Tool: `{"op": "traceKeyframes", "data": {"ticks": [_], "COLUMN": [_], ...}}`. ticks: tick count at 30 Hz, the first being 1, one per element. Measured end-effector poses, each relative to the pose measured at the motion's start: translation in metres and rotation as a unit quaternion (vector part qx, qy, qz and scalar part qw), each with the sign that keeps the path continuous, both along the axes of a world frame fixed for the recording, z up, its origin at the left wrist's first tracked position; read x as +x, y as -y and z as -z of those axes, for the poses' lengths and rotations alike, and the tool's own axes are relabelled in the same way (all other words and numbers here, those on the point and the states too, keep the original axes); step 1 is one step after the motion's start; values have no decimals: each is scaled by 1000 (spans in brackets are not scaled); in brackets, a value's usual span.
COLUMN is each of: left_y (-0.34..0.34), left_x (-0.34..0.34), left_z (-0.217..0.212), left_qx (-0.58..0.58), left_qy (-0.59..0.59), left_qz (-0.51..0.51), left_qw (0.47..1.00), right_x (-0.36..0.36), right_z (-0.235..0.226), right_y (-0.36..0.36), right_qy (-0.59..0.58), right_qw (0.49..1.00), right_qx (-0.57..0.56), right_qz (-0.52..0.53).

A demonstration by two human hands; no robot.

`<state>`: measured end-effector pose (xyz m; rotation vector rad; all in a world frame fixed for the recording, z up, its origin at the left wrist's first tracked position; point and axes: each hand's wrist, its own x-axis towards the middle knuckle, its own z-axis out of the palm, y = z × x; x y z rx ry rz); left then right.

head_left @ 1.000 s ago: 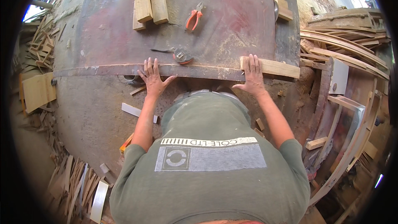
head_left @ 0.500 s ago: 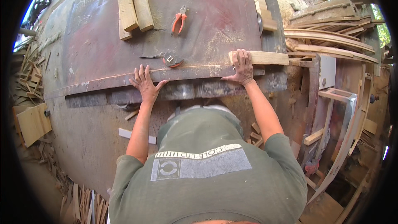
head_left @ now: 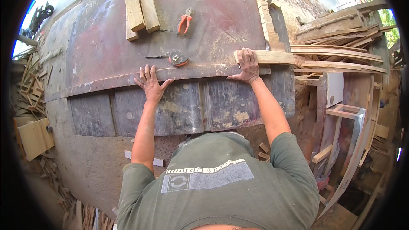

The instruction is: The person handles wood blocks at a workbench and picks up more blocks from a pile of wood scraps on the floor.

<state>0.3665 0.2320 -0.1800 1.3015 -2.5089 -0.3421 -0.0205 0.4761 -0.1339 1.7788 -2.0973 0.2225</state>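
My left hand [head_left: 151, 84] lies with its fingers spread on the front edge of a worn, dark red worktable [head_left: 204, 0]. Farther right, my right hand [head_left: 247, 66] rests with its fingers across the left end of a pale wooden block [head_left: 275, 57], its thumb stretched out to the left along the table edge. Both hands have their fingers extended and grip nothing. Between them, a little beyond the edge, sits a tape measure [head_left: 177, 58] with a dark strap. Orange-handled pliers [head_left: 184, 22] lie farther back.
Several short timber pieces [head_left: 150, 6] lie at the back left of the table. A row of wooden blocks [head_left: 267, 21] lines its right side. Long curved planks [head_left: 341, 53] and a wooden frame [head_left: 341, 113] stand at right. Wood offcuts [head_left: 30, 87] are heaped at left.
More of the dark panels under the table's front edge now shows, and my torso sits lower in the view. Both hands stay at nearly the same spots on the table.
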Motion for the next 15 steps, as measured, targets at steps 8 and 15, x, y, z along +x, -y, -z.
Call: {"op": "traceKeyframes", "data": {"ticks": [8, 15], "left_y": [21, 28], "left_x": [-24, -29], "left_z": [-9, 3], "left_qx": [42, 36], "left_qy": [18, 33], "left_qz": [-11, -12], "left_qw": [999, 999], "right_x": [-19, -21], "right_z": [0, 4], "right_y": [23, 29], "right_qy": [-12, -12], "right_qw": [1000, 999], "right_qx": [11, 37], "right_qz": [13, 29]}}
